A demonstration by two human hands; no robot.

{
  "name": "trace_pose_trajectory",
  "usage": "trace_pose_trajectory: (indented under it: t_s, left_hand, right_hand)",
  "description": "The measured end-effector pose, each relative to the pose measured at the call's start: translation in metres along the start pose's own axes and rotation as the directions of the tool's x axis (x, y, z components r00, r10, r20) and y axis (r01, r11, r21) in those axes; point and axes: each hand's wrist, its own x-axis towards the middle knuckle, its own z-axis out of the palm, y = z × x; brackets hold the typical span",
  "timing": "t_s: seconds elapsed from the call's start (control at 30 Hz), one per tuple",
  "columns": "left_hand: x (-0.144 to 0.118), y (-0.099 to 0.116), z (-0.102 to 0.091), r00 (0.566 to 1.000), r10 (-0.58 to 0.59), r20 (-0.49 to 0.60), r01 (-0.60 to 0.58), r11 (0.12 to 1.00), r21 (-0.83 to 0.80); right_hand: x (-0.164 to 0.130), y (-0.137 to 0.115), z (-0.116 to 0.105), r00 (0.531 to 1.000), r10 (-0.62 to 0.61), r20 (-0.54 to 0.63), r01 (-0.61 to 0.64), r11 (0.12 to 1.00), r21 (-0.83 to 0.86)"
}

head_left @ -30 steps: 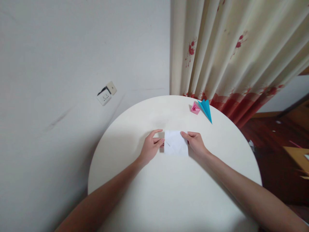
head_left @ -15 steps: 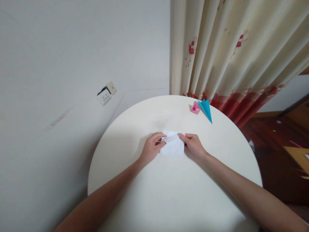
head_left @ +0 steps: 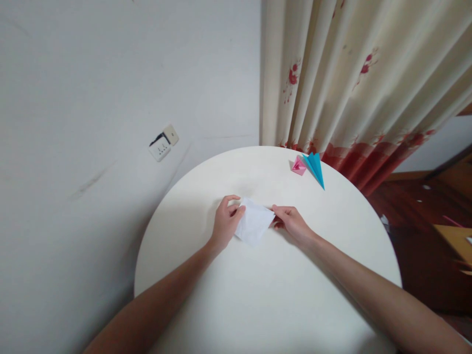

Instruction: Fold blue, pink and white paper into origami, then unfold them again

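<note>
A sheet of thin white paper [head_left: 255,225], folded into a small, flat, four-sided shape with faint creases, is tilted between two bare hands above a smooth, pale round table [head_left: 265,300]. The left hand [head_left: 225,223] grips the paper's left side, thumb laid across its upper face and index finger arched clear of it. The right hand [head_left: 293,222] pinches the right-hand corner between thumb and fingers, so the paper sits just beyond its fingertips. Near the table's far edge, well apart from both hands, a sharply pleated blue paper piece [head_left: 315,169] tapers to a point beside a compact pink folded paper [head_left: 299,166]. A cream curtain [head_left: 332,73] with red floral print hangs in deep folds behind. The paper's underside and some fingertips are hidden, its layers are hard to count, and both forearms run out of frame.
</note>
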Motion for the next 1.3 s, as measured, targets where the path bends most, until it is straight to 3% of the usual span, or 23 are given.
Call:
trace_pose_trajectory:
  t_s: [0.17, 0.33, 0.63, 0.8, 0.97, 1.13, 1.3]
  left_hand:
    - [0.001, 0.001, 0.000, 0.998, 0.056, 0.017, -0.057, 0.997, 0.042]
    - [0.001, 0.004, 0.000, 0.997, 0.038, 0.060, -0.038, 0.999, -0.003]
    - [0.001, 0.006, -0.003, 0.984, -0.001, 0.176, 0.004, 1.000, -0.016]
    - [-0.003, 0.009, -0.003, 0.941, -0.022, 0.337, 0.023, 1.000, 0.001]
    - [-0.005, 0.013, -0.001, 0.866, -0.044, 0.498, 0.062, 0.998, -0.021]
    - [-0.001, 0.014, -0.001, 0.867, -0.021, 0.498, 0.046, 0.998, -0.039]
    - [0.009, 0.008, -0.014, 0.841, -0.138, 0.523, 0.262, 0.950, -0.172]
  right_hand:
    - [-0.001, -0.003, -0.003, 0.997, 0.000, 0.077, -0.001, 1.000, 0.015]
    - [-0.001, -0.008, -0.006, 0.985, 0.004, 0.175, -0.001, 1.000, -0.016]
    - [-0.002, -0.010, -0.010, 0.973, 0.018, 0.232, 0.017, 0.988, -0.152]
    - [-0.001, -0.003, -0.009, 0.955, -0.124, 0.269, 0.154, 0.984, -0.093]
    - [-0.006, -0.007, -0.007, 0.896, -0.278, 0.346, 0.375, 0.892, -0.254]
    - [-0.003, -0.006, -0.008, 0.891, -0.363, 0.274, 0.430, 0.869, -0.246]
    - [0.006, 0.001, -0.016, 0.933, -0.351, 0.075, 0.354, 0.866, -0.354]
